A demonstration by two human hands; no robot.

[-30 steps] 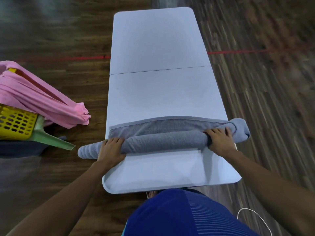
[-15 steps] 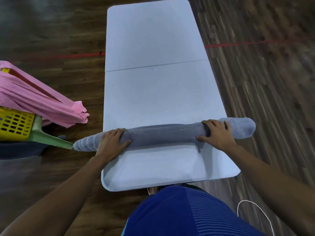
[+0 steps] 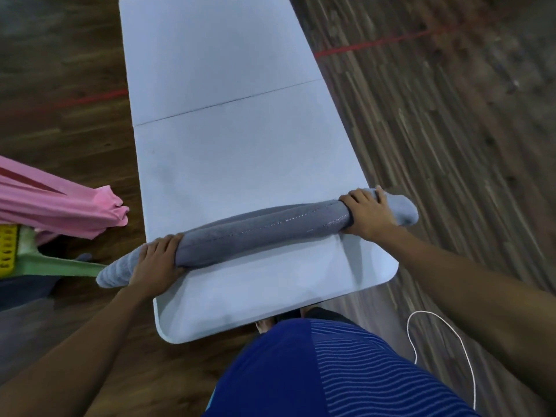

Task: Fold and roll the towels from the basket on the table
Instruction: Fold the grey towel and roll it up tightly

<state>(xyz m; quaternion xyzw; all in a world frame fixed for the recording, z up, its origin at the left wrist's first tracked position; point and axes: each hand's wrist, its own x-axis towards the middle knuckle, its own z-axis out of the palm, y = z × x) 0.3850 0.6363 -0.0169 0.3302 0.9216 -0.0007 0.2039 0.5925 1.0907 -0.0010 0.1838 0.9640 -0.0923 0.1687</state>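
crosswise, towel roll [image 3: 264, 228], hands [image 3: 156, 263] apparently gripping near ends

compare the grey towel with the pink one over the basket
The grey towel is rolled into a tube; the pink towel hangs loose. The grey towel lies across the table, gripped by the left hand and right hand; the pink towel drapes over the yellow basket, untouched. Both are plain-coloured.

Grey towel [image 3: 258, 233], rolled into one long tube lying across the near end of a white table [image 3: 228, 164], both ends overhanging the edges, left hand [image 3: 156, 260] and right hand [image 3: 368, 213] each curled over it; pink towel [image 3: 60, 206] draped over yellow basket [image 3: 7, 251] at left.
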